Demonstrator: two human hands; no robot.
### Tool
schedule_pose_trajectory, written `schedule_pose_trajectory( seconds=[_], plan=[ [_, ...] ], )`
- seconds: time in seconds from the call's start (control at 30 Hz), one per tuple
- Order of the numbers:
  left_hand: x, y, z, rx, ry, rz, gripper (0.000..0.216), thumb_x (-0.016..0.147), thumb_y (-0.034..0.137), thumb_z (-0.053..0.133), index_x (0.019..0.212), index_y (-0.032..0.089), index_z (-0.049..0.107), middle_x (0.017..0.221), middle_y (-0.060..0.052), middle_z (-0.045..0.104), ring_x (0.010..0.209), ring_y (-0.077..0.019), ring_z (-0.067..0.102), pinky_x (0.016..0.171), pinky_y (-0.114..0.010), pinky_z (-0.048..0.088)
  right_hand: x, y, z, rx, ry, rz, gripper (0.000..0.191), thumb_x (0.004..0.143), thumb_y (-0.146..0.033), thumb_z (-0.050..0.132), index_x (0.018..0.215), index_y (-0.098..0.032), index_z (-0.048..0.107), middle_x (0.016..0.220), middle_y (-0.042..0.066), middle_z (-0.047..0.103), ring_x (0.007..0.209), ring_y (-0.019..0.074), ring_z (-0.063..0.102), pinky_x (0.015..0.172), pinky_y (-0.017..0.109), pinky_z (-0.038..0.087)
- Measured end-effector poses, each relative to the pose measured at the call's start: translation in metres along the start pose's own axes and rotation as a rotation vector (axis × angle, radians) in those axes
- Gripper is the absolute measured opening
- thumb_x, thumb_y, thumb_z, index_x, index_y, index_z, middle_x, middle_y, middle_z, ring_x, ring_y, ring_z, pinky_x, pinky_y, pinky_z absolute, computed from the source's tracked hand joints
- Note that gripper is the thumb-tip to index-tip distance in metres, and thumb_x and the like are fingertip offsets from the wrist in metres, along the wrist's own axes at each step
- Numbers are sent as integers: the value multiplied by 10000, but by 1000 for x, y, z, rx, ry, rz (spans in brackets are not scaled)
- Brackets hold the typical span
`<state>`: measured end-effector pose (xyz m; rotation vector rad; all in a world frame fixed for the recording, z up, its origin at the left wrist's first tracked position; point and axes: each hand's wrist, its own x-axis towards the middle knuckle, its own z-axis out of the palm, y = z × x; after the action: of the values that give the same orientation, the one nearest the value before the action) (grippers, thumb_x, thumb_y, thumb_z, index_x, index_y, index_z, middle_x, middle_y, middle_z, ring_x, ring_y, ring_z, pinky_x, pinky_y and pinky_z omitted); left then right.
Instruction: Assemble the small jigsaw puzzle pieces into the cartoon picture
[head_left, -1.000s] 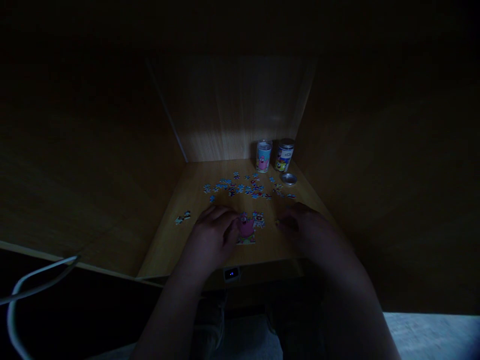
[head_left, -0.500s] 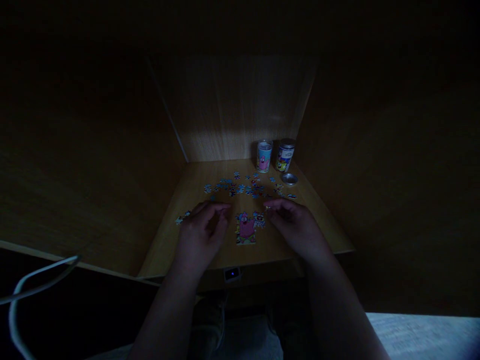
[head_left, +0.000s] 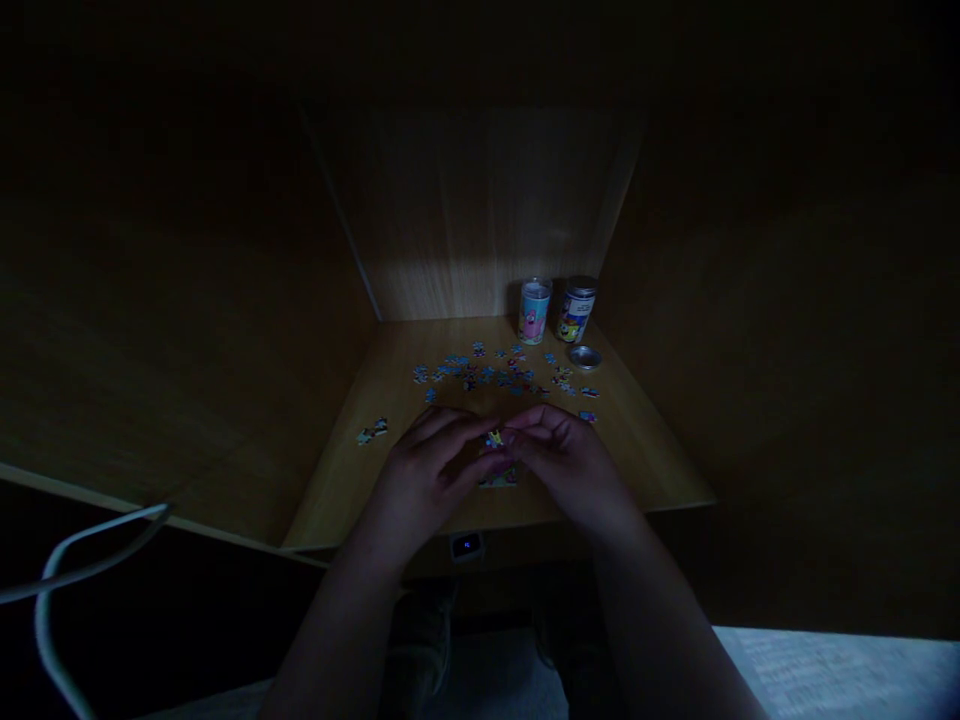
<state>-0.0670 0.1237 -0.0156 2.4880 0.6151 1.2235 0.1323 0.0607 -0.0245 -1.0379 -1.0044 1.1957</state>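
My left hand (head_left: pixel 435 465) and my right hand (head_left: pixel 566 460) meet over the front of the wooden board. Between their fingertips is a small yellow and blue jigsaw piece (head_left: pixel 494 439). The fingers of both hands close in on it, the right ones in a pinch. Just below them lies a partly joined jigsaw section (head_left: pixel 498 479) with a pink figure, mostly covered by my hands. Beyond the hands, several loose jigsaw pieces (head_left: pixel 487 375) are scattered on the board.
At the back right stand a clear-topped can (head_left: pixel 534 312) and a second can with a metal lid (head_left: pixel 576 310). A round metal lid (head_left: pixel 585 357) lies before them. A few pieces (head_left: pixel 373 431) sit apart at left. Wooden walls enclose both sides. A white cable (head_left: pixel 46 610) hangs at left.
Both hands have moved inward from apart to together over the joined section, with the piece now between their fingers. The view has shifted slightly.
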Motion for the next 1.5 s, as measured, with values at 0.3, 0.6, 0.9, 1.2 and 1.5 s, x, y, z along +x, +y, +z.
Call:
schedule_pose_trajectory(
  seconds=[0.3, 0.6, 0.9, 1.2, 1.5],
  plan=[
    [0, -4, -1, -9, -27, -11, 265, 1033, 196, 804, 1285, 269, 769, 1146, -44, 796, 1032, -208, 749, 888, -342, 612, 2, 5, -11, -146, 106, -157, 218, 1020, -463, 729, 1065, -253, 688, 988, 34, 834, 903, 219, 798, 852, 357, 624],
    [-4, -18, -24, -7, -211, -122, 232, 1002, 173, 833, 1199, 291, 797, 1102, -5, 806, 1019, -198, 750, 907, -321, 590, 4, 0, -29, -818, 170, -476, 110, 1057, -228, 647, 1063, -264, 751, 1093, 35, 803, 1078, 246, 726, 983, 390, 527],
    [-9, -30, -30, -50, -369, -206, 196, 970, 183, 843, 1122, 303, 813, 1120, 2, 800, 1057, -200, 747, 927, -318, 580, 6, 2, -20, -933, -16, -577, 331, 904, 57, 642, 909, -248, 768, 947, -7, 792, 964, 224, 695, 963, 390, 490],
    [-9, -30, -26, -34, -372, -210, 163, 973, 214, 822, 1108, 305, 814, 1121, -7, 774, 1063, -205, 729, 931, -336, 574, 6, 3, -19, -940, -77, -566, 350, 922, 67, 655, 872, -254, 784, 941, -24, 803, 949, 206, 715, 1009, 411, 483],
    [-6, -27, -27, -55, -361, -249, 146, 963, 223, 798, 1085, 301, 818, 1123, -5, 779, 1085, -209, 730, 956, -342, 574, 6, 4, -18, -934, -88, -566, 330, 918, 55, 645, 872, -244, 777, 939, -10, 803, 947, 212, 716, 1020, 419, 482]
  ],
)
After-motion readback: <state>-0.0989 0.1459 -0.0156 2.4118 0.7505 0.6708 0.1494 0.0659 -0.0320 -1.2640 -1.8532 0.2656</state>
